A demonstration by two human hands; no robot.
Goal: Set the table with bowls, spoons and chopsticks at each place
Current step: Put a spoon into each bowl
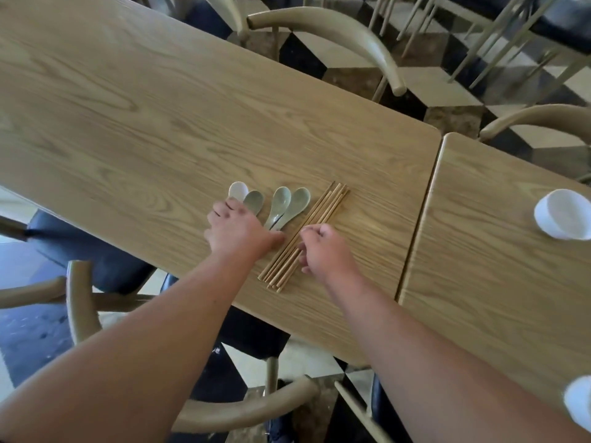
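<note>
The left hand (238, 231) lies flat on spoons (282, 199), fingers relaxed. Beside it, the right hand (323, 251) curls over chopsticks (327, 206); whether it grasps any cannot be told.

We work from a single view, worn on the head. It faces forward and steeply down onto the table (128, 107), close enough that both forearms enter from the lower edge, with the left hand (236, 230) and right hand (323, 251) just below centre. The view is rolled, so table edges run diagonally. The wide lens also takes in the adjoining table (495, 266), chairs (335, 30) and floor (447, 87).
</note>
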